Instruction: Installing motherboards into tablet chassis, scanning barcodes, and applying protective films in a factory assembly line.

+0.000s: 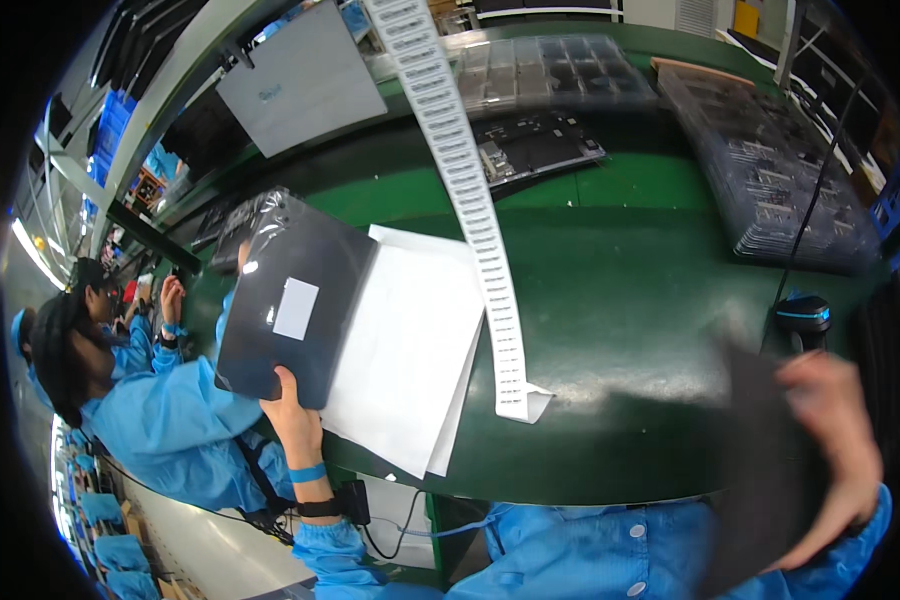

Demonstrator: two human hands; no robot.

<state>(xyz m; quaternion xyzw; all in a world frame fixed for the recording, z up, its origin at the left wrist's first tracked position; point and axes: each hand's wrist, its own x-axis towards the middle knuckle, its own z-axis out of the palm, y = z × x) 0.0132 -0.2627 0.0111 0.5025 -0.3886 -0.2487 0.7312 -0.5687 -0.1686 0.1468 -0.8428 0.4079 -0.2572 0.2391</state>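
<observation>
My left hand (295, 428) grips the lower edge of a flat dark panel (315, 260) in clear plastic, thumb on its face. A blank-looking white label (296, 309) is on the panel, which is raised and tilted at the left. Beside it, white paper sheets (405, 350) lie on the green table. At the right, my right hand (832, 415) is closed on a thin dark sheet (760, 460), held upright near my body. Motion smears both the sheet and the fingers.
A long strip of printed labels (460, 170) hangs across the middle onto the table (610, 300). A barcode scanner (804, 318) stands at right, near stacked clear trays (770, 170). Farther back are a dark electronic part (540, 150) and more trays (560, 72). A co-worker (170, 420) sits close at left.
</observation>
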